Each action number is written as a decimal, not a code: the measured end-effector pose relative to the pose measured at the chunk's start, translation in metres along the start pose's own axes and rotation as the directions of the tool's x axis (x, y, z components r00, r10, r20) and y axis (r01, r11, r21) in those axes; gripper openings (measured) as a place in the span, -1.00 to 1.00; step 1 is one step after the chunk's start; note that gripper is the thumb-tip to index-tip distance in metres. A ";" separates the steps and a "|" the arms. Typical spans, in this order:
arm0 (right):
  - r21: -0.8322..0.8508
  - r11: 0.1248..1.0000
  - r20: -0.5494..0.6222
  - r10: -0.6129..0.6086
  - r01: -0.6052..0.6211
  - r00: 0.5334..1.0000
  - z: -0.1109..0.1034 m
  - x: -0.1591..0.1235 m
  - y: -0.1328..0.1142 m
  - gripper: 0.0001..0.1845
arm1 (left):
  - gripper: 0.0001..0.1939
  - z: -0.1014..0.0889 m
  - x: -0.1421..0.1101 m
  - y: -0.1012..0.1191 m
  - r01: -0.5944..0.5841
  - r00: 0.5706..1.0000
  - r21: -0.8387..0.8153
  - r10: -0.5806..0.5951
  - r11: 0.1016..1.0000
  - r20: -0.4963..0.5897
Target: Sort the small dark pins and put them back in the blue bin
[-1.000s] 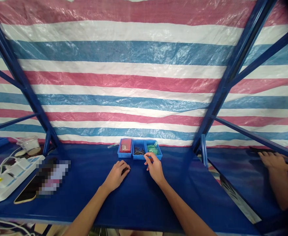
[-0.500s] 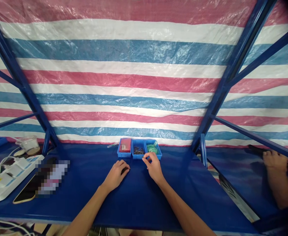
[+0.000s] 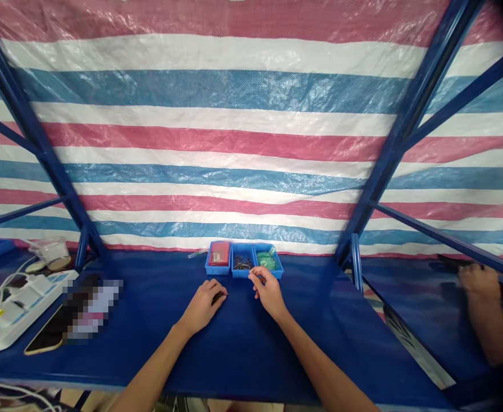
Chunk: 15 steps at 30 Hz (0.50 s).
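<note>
My left hand (image 3: 204, 303) rests on the blue tabletop (image 3: 234, 349) with its fingers curled; something small and dark shows between thumb and fingers, too little of it to name. My right hand (image 3: 270, 293) is held just in front of the bins, thumb and forefinger pinched together; what lies between them, if anything, is too small to see. Behind the hands stand three small blue bins side by side. The left bin (image 3: 217, 271) holds red packets (image 3: 220, 253), the middle bin (image 3: 242, 249) dark thin screw-like pieces (image 3: 242, 263), the right bin (image 3: 279, 270) green packets (image 3: 266, 260).
A white power strip (image 3: 2, 335) with plugs and cables lies at the left, beside a phone (image 3: 47, 337) and a blurred-out patch. Blue frame posts (image 3: 375, 154) slant up on both sides before a striped tarp (image 3: 234, 149). Another person's hand (image 3: 480, 280) is at the far right.
My right hand's fingers have shifted slightly near the bins, still pinched. My left hand stays in the same place.
</note>
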State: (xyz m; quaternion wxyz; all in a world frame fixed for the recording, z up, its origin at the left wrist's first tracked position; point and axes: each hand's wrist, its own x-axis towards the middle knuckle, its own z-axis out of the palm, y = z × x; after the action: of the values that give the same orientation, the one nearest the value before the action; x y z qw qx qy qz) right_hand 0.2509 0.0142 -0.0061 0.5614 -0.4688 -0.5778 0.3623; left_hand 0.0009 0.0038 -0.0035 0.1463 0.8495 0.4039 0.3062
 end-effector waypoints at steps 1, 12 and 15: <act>-0.015 1.000 -0.002 0.001 -0.001 1.000 0.000 0.000 0.000 -0.63 | -0.75 0.000 0.000 0.000 -0.001 1.000 -0.001 0.001 1.000 0.001; -0.218 0.956 -0.064 -0.216 0.198 0.974 -0.005 0.003 0.002 -0.80 | -0.80 -0.002 0.000 0.001 -0.003 1.000 0.000 0.003 1.000 0.006; -0.184 0.968 -0.071 -0.185 0.169 0.980 -0.006 0.002 0.001 -0.77 | -0.81 -0.002 0.000 0.001 0.003 1.000 0.004 -0.003 1.000 0.008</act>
State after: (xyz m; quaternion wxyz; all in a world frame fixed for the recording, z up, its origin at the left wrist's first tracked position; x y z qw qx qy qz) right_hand 0.2568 0.0161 -0.0054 0.5726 -0.4788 -0.6219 0.2370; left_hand 0.0006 0.0031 -0.0014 0.1466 0.8504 0.4054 0.3017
